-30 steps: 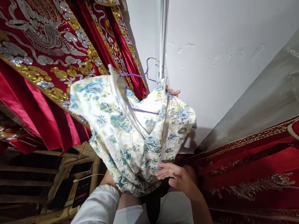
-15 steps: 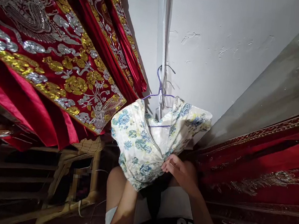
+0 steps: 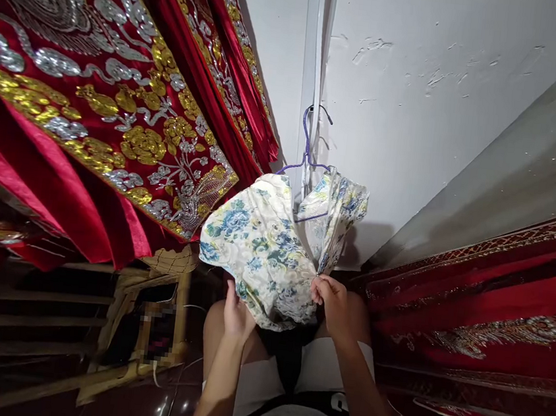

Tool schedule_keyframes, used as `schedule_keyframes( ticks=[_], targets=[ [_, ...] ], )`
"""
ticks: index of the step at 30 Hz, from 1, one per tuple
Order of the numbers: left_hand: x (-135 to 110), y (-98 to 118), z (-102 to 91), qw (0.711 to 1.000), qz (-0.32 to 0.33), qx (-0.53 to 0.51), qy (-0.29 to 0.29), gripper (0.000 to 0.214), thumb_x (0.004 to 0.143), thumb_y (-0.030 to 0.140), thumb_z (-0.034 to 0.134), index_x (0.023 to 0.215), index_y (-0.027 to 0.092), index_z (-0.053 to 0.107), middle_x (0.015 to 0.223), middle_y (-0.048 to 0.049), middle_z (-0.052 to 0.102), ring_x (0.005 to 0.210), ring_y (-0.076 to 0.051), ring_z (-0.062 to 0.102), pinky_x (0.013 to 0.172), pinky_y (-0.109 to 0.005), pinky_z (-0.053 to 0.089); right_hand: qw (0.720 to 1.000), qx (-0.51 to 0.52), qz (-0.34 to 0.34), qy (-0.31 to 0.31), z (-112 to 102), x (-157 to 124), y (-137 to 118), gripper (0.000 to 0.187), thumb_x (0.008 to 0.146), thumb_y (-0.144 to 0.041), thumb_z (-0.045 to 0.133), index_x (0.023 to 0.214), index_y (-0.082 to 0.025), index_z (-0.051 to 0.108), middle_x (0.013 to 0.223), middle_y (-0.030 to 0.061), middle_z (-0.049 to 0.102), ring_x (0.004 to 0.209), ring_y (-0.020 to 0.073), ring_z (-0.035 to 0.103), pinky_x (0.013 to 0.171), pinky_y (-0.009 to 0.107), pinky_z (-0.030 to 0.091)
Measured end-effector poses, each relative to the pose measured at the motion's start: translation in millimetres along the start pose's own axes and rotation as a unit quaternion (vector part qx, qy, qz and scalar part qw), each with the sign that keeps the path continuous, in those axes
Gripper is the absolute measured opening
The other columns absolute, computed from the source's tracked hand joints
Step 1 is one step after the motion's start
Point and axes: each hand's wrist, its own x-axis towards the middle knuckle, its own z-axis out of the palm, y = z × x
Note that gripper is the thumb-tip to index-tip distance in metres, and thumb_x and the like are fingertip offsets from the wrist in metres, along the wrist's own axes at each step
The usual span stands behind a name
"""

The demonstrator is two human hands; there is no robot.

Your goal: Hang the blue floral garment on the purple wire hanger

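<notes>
A short-sleeved white blouse with blue, green and yellow flowers hangs on a purple wire hanger in front of me. Its V-shaped neckline stands open. My right hand is closed, pinching the blouse's front edge at the bottom of the V; whether a fastener is between the fingertips is too small to tell. At the lower left hem is my left hand, palm up with its thumb stretched out. Cloth hides most of its fingers.
Red embroidered cloths with gold and silver sequins hang at the left. Behind the blouse is a white wall with a vertical strip. A bamboo frame stands lower left, and more red garments hang at the right.
My left hand has come out from under the blouse to its left hem. The right hand has risen slightly along the front edge. The blouse has swung and turned, its left side spreading outward.
</notes>
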Motion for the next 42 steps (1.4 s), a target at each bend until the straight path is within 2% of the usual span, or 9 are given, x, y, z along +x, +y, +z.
schedule_keyframes(
  ticks=[4, 6, 10, 19, 23, 28, 32, 37, 42],
  targets=[
    [-3.2, -12.8, 30.4, 0.915, 0.234, 0.155, 0.289, 0.056, 0.091, 0.061, 0.058, 0.134, 0.026, 0.050, 0.141, -0.0161, 0.053, 0.141, -0.035, 0.048, 0.119, -0.056, 0.039, 1.000, -0.019, 0.013, -0.012, -7.4, -2.9, 5.6, 0.028, 0.081, -0.039, 0.054, 0.056, -0.026, 0.056, 0.055, 0.0024, 0.052, 0.054, 0.0189, 0.043, 0.053, 0.033, 0.033],
    [-2.8, -19.9, 51.3, 0.879, 0.325, 0.235, 0.257, 0.047, 0.092, 0.046, 0.066, 0.129, 0.022, 0.052, 0.136, -0.0170, 0.055, 0.134, -0.032, 0.052, 0.115, -0.054, 0.042, 0.999, -0.032, 0.004, -0.041, -6.0, -2.8, 6.3, 0.026, 0.080, -0.034, 0.053, 0.056, -0.025, 0.057, 0.053, 0.0011, 0.052, 0.052, 0.0169, 0.044, 0.053, 0.031, 0.033],
    [9.8, -23.3, 81.7, 0.887, 0.373, 0.250, 0.109, 0.019, 0.097, 0.028, 0.060, 0.115, 0.021, 0.062, 0.105, -0.0080, 0.069, 0.103, -0.022, 0.067, 0.094, -0.038, 0.053, 0.994, -0.041, -0.022, -0.101, 0.7, 1.0, -0.9, 0.027, 0.082, -0.031, 0.051, 0.056, -0.023, 0.054, 0.051, -0.0004, 0.055, 0.048, 0.0132, 0.046, 0.051, 0.028, 0.035],
    [20.0, -20.0, 88.3, 0.907, 0.370, 0.195, 0.058, 0.003, 0.092, 0.021, 0.059, 0.095, 0.020, 0.061, 0.085, -0.0026, 0.064, 0.080, -0.018, 0.063, 0.073, -0.028, 0.049, 0.992, -0.006, 0.027, -0.123, 0.3, 12.4, -19.0, 0.026, 0.075, -0.039, 0.057, 0.059, -0.020, 0.062, 0.045, -0.0006, 0.054, 0.039, 0.0115, 0.043, 0.042, 0.025, 0.030],
    [18.4, -15.1, 89.3, 0.897, 0.387, 0.211, 0.037, 0.016, 0.097, 0.020, 0.056, 0.081, 0.020, 0.056, 0.079, -0.0026, 0.059, 0.077, -0.017, 0.060, 0.071, -0.027, 0.046, 0.993, 0.068, 0.054, -0.074, -4.2, 47.4, -60.8, 0.025, 0.075, -0.040, 0.058, 0.063, -0.019, 0.065, 0.043, -0.0025, 0.051, 0.037, 0.0091, 0.036, 0.039, 0.024, 0.024],
    [21.4, -21.4, 89.9, 0.890, 0.388, 0.239, 0.006, 0.017, 0.098, 0.019, 0.052, 0.081, 0.020, 0.054, 0.081, -0.0042, 0.059, 0.079, -0.018, 0.060, 0.071, -0.027, 0.047, 0.993, 0.099, -0.046, -0.040, 7.3, 85.1, -139.6, 0.017, 0.076, -0.030, 0.063, 0.068, -0.016, 0.066, 0.048, -0.0010, 0.055, 0.042, 0.0086, 0.040, 0.041, 0.023, 0.028],
    [27.4, -23.7, 82.6, 0.886, 0.374, 0.271, -0.033, 0.019, 0.099, 0.020, 0.051, 0.080, 0.020, 0.055, 0.081, -0.0042, 0.060, 0.078, -0.018, 0.060, 0.072, -0.028, 0.047, 0.989, 0.096, -0.113, -0.024, 17.2, 79.4, -159.3, 0.021, 0.081, -0.031, 0.058, 0.069, -0.016, 0.066, 0.048, -0.0005, 0.056, 0.041, 0.0088, 0.040, 0.041, 0.023, 0.029],
    [41.4, 43.0, 73.8, 0.886, 0.408, 0.219, -0.028, 0.023, 0.098, 0.026, 0.062, 0.120, 0.020, 0.063, 0.093, -0.0048, 0.069, 0.086, -0.019, 0.066, 0.083, -0.032, 0.052, 0.984, 0.027, -0.158, -0.077, 17.3, 59.7, -142.4, 0.022, 0.082, -0.029, 0.055, 0.067, -0.018, 0.066, 0.047, -0.0014, 0.058, 0.043, 0.0100, 0.046, 0.044, 0.023, 0.035],
    [58.1, 152.1, 83.1, 0.802, 0.537, 0.260, 0.030, 0.029, 0.103, 0.029, 0.055, 0.131, 0.022, 0.063, 0.107, -0.0081, 0.069, 0.096, -0.019, 0.064, 0.088, -0.034, 0.051, 0.971, -0.027, -0.223, -0.079, 14.2, 51.6, -149.2, 0.025, 0.084, -0.026, 0.053, 0.065, -0.018, 0.067, 0.046, -0.0020, 0.057, 0.043, 0.0108, 0.047, 0.048, 0.024, 0.038]
  ],
)
